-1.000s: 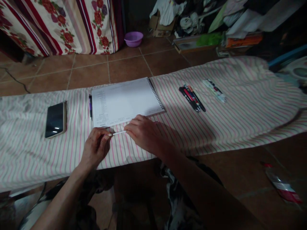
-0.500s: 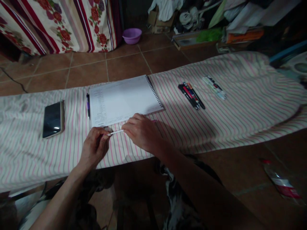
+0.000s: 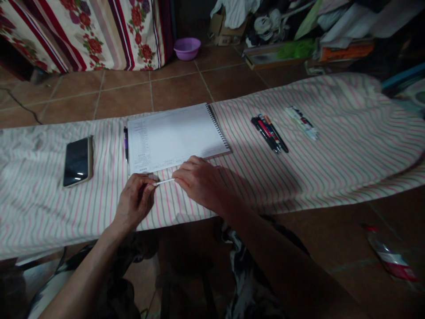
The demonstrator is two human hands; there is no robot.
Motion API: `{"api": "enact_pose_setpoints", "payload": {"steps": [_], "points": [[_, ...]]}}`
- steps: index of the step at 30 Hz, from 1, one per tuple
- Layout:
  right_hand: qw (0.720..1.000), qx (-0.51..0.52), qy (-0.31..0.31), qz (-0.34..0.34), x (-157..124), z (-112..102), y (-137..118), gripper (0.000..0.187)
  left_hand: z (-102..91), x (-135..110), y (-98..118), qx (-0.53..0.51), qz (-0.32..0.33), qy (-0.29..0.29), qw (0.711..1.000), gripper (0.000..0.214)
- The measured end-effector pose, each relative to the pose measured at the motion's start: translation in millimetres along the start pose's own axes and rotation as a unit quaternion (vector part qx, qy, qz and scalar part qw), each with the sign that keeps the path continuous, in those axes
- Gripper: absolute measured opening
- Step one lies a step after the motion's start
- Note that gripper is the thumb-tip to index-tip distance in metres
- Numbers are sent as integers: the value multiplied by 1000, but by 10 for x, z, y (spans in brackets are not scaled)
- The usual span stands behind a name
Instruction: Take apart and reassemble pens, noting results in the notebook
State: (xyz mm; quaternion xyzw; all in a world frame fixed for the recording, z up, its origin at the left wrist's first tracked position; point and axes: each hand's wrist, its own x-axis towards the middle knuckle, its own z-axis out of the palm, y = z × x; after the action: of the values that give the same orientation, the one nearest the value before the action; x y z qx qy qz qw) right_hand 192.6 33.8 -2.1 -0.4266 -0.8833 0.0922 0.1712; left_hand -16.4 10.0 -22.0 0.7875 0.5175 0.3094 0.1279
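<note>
A thin white stick [image 3: 165, 181], possibly a pen refill, runs between my two hands in front of the notebook. My left hand [image 3: 135, 198] pinches its left end between thumb and fingertips. The fingers of my right hand [image 3: 201, 182] close over its right end, hiding that part. A small bit of pink shows just past the right knuckles; I cannot tell whether it belongs to the stick. Just beyond both hands lies a spiral notebook [image 3: 181, 137], open to a mostly blank white page. Along its left edge rests a purple and black pen [image 3: 126, 144].
A phone [image 3: 77, 161] lies on the striped cloth [image 3: 348, 133] at left. Several pens [image 3: 269, 134] are bunched right of the notebook, with a whitish packet or pens [image 3: 302, 122] farther right. On the floor are a purple basin [image 3: 187, 48] and a bottle [image 3: 392, 254].
The camera view has shifted a little, moving the scene slightly rightward. Both hands keep their hold on the white stick, with hardly any visible movement.
</note>
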Motion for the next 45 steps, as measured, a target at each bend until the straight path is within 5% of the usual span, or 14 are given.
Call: {"api": "enact_pose_setpoints", "payload": {"steps": [45], "points": [[1000,24,-4,-1,3,39,18,15,23,-10,-21,-10,15,-3,1000,7]]}}
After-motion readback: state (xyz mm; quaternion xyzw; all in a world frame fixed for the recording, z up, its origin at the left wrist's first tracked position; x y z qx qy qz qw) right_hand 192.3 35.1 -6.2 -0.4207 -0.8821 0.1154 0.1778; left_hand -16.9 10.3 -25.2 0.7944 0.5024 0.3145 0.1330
